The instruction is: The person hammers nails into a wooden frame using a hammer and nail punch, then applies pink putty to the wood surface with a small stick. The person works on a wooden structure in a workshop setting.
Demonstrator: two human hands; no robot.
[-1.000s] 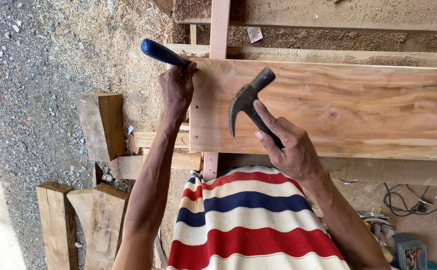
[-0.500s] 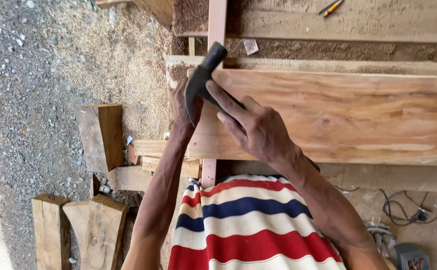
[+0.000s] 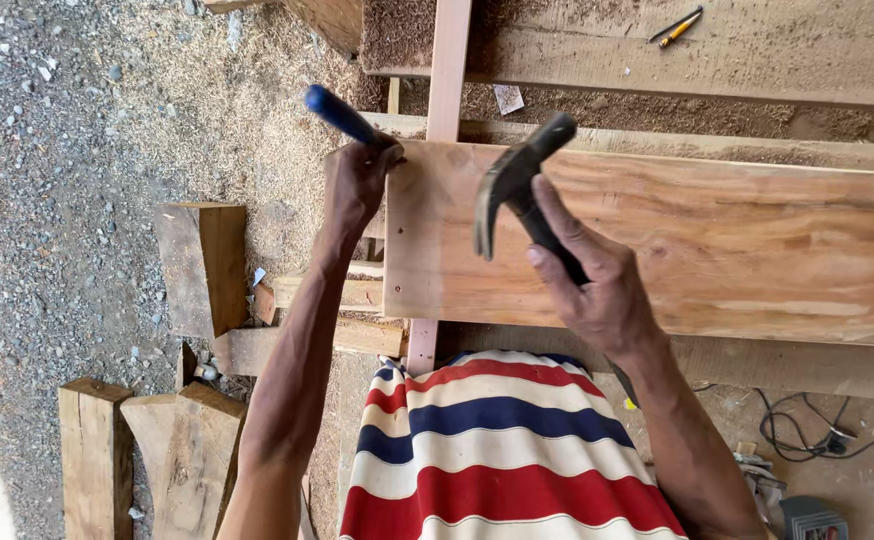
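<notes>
The left hand [image 3: 357,180] is clenched on a blue-handled tool [image 3: 340,113] at the plank's [image 3: 717,240] corner. The right hand [image 3: 597,285] grips a hammer [image 3: 512,180], raised above the plank.

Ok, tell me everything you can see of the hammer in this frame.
The hammer is a dark metal claw hammer. Its head is raised over the pale wooden plank, apart from it, claw curving down toward the person. The right hand grips the dark handle, its fingers reaching along toward the head. Most of the handle is hidden.

An outdoor woodworking yard: sawdust [image 3: 287,120], planks [image 3: 717,240], offcuts [image 3: 202,265] on gravel [image 3: 57,200].
</notes>
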